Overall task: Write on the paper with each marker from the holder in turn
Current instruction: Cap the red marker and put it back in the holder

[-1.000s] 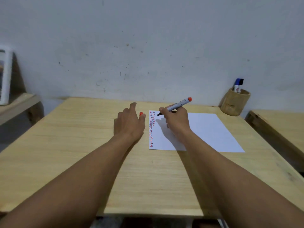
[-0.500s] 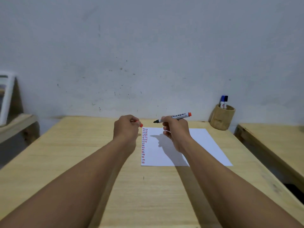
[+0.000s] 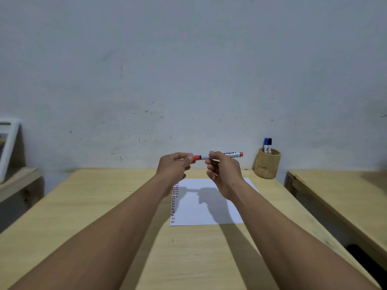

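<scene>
At the far left a white-framed picture leans against the wall on a low shelf, clear of the work. Moving in, the left hand has its grip closed narrow on the orange cap, pinched between thumb and fingertips and meeting the nose of the marker. That marker lies level in the air above the paper, well off the counter, and the right hand grips its white barrel just behind the cap; whether the cap is fully seated cannot be told. The marker looks light, stiff and smooth, so it would likely slip under a loose pinch; the barrel's middle is the sound place to hold while the cap is pressed straight along its axis. The paper, thin and easily shifted, carries a column of small red and dark marks down its left edge. Further right, the bamboo holder stands near the wall with a blue marker and a black marker upright inside.
</scene>
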A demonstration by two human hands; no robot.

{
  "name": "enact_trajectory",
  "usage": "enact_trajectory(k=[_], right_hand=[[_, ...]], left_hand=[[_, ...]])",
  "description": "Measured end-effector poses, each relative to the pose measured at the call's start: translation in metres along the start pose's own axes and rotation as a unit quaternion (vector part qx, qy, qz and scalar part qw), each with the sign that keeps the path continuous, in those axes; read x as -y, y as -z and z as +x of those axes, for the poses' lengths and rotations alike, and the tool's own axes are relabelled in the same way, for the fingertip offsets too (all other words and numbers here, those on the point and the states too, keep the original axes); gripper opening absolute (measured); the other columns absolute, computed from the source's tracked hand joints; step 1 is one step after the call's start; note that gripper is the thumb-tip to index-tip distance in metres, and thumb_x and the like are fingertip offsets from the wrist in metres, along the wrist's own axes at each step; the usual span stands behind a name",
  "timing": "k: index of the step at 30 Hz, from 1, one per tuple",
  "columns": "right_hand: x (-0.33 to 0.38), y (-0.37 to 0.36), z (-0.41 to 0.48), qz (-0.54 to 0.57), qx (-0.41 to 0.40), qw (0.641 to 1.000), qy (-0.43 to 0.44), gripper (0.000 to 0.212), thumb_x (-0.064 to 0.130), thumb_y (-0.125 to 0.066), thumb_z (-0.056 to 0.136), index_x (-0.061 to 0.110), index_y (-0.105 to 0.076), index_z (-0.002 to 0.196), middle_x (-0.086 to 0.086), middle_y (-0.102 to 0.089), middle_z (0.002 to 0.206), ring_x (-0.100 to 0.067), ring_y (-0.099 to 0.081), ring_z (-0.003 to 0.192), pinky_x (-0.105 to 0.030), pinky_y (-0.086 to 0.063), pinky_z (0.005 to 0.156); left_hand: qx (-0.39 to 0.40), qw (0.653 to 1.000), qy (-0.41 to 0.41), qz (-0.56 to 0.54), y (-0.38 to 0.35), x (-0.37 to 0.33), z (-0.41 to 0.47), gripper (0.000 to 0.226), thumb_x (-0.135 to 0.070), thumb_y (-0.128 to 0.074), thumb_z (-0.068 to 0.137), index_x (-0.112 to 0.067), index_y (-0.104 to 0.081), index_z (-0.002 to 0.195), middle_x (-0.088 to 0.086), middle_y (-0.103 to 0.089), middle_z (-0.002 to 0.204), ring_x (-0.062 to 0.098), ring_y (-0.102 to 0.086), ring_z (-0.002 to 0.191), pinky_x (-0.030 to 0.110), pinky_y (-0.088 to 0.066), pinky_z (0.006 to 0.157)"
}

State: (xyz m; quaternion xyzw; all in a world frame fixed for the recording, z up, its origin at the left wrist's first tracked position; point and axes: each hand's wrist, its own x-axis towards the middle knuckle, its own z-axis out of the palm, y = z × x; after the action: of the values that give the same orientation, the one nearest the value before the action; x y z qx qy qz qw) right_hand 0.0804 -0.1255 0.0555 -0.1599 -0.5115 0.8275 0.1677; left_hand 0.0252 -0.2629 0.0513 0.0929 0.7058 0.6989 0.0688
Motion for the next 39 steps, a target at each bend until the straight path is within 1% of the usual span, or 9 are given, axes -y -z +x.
enact_trajectory(k=[9, 11, 14, 17, 19, 23, 28, 33, 39], right_hand=[[0.009, 0.015, 0.002, 0.064, -0.015, 0.998, -0.009, 0.009, 0.006, -0.072, 0.091, 0.002, -0.066, 0.097, -0.007, -0.066, 0.081, -0.013, -0.064, 0.068, -0.024, -0.057, 0.064], [0.009, 0.013, 0.004, 0.059, -0.052, 0.997, 0.007, 0.037, 0.004, -0.074, 0.090, -0.004, -0.058, 0.122, -0.013, -0.072, 0.097, -0.013, -0.070, 0.069, -0.025, -0.060, 0.064], [0.007, 0.014, 0.008, 0.020, -0.094, 0.994, 0.059, 0.097, 0.007, -0.072, 0.092, 0.020, -0.006, 0.162, -0.009, -0.073, 0.095, -0.012, -0.070, 0.070, -0.028, -0.060, 0.072], [0.013, 0.015, 0.002, -0.107, -0.081, 0.984, 0.114, 0.044, 0.013, -0.057, 0.100, 0.015, -0.048, 0.143, -0.009, -0.067, 0.093, -0.013, -0.063, 0.069, -0.030, -0.057, 0.072], [0.019, 0.020, 0.002, -0.178, -0.066, 0.973, 0.127, 0.026, 0.011, -0.051, 0.099, 0.012, -0.063, 0.121, -0.010, -0.068, 0.095, -0.014, -0.063, 0.070, -0.034, -0.058, 0.072], [0.032, 0.044, 0.006, -0.328, -0.040, 0.927, 0.179, 0.021, 0.012, -0.057, 0.094, 0.015, -0.069, 0.111, -0.005, -0.072, 0.077, -0.016, -0.067, 0.066, -0.038, -0.057, 0.068], [0.056, 0.082, 0.019, -0.509, -0.037, 0.823, 0.247, 0.017, 0.030, -0.061, 0.099, 0.018, -0.072, 0.101, 0.002, -0.061, 0.062, -0.017, -0.057, 0.054, -0.029, -0.043, 0.055], [0.083, 0.118, 0.047, -0.524, -0.074, 0.807, 0.261, 0.017, 0.025, -0.059, 0.100, 0.012, -0.070, 0.096, -0.002, -0.065, 0.078, -0.020, -0.058, 0.067, -0.026, -0.046, 0.058], [0.118, 0.155, 0.095, -0.511, -0.140, 0.798, 0.286, 0.012, 0.025, -0.061, 0.098, 0.019, -0.067, 0.107, 0.009, -0.067, 0.086, -0.012, -0.065, 0.081, -0.032, -0.054, 0.073]], left_hand=[[-0.019, 0.998, -0.062, 0.019, -0.022, -0.008, -0.003, 0.009, -0.023, -0.072, 0.094, -0.020, -0.080, 0.095, 0.002, -0.079, 0.095, 0.018, -0.068, 0.089, 0.036, -0.058, 0.086], [-0.040, 0.994, -0.092, 0.043, -0.028, -0.008, -0.004, 0.011, -0.025, -0.072, 0.093, -0.029, -0.079, 0.084, 0.000, -0.078, 0.089, 0.018, -0.066, 0.085, 0.043, -0.058, 0.092], [-0.060, 0.985, -0.140, 0.076, -0.039, -0.013, -0.009, 0.023, -0.026, -0.069, 0.095, -0.036, -0.076, 0.075, 0.002, -0.077, 0.083, 0.017, -0.058, 0.072, 0.032, -0.055, 0.078], [-0.062, 0.976, -0.179, 0.110, -0.049, -0.023, -0.015, 0.026, -0.026, -0.066, 0.096, -0.038, -0.075, 0.075, 0.000, -0.074, 0.078, 0.014, -0.047, 0.063, 0.013, -0.038, 0.055], [-0.064, 0.970, -0.196, 0.128, -0.057, -0.030, -0.014, 0.020, -0.026, -0.066, 0.096, -0.032, -0.080, 0.083, -0.003, -0.073, 0.078, 0.012, -0.050, 0.060, 0.008, -0.036, 0.054], [-0.061, 0.952, -0.232, 0.189, -0.076, -0.043, -0.009, 0.022, -0.031, -0.065, 0.097, -0.023, -0.081, 0.110, -0.008, -0.078, 0.103, 0.010, -0.069, 0.092, 0.018, -0.044, 0.076], [0.004, 0.930, -0.263, 0.256, -0.110, -0.052, 0.007, 0.028, -0.039, -0.057, 0.099, -0.026, -0.081, 0.105, -0.013, -0.074, 0.123, 0.010, -0.064, 0.120, 0.025, -0.047, 0.095], [0.026, 0.926, -0.265, 0.267, -0.153, -0.041, 0.027, 0.045, -0.038, -0.038, 0.107, -0.024, -0.055, 0.145, 0.000, -0.060, 0.146, 0.020, -0.050, 0.137, 0.029, -0.036, 0.105], [0.061, 0.941, -0.187, 0.275, -0.207, 0.010, 0.066, 0.047, -0.033, -0.049, 0.102, -0.017, -0.054, 0.146, 0.006, -0.065, 0.138, 0.026, -0.058, 0.130, 0.037, -0.043, 0.111]])
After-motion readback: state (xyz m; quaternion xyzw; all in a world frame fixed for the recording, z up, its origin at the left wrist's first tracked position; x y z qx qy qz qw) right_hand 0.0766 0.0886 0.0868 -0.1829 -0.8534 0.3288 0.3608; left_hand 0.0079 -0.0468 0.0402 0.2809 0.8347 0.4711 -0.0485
